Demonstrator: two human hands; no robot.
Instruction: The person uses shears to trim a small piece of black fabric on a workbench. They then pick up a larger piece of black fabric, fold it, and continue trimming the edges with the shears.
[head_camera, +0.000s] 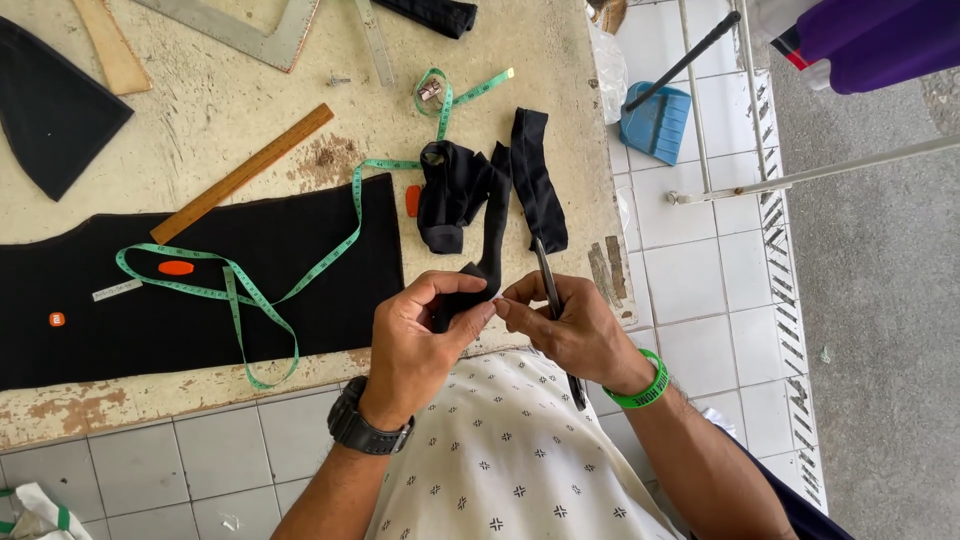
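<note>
Two hands meet at the counter (200, 90) edge, wrists bent inward. The left hand (415, 340) pinches the black fabric strip (490, 240) between thumb and fingers; the right hand (570, 325) has its grip closed on dark scissors (550, 285), fingertips touching the strip.

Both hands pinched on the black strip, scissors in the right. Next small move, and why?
Probably pull the black strip taut with the left hand so its edge lies flat. Both hands pinch it at one spot, the right hand also holds the scissors, and the strip hangs slack and folded toward the table, so it would likely be hard to work as it hangs.
</note>
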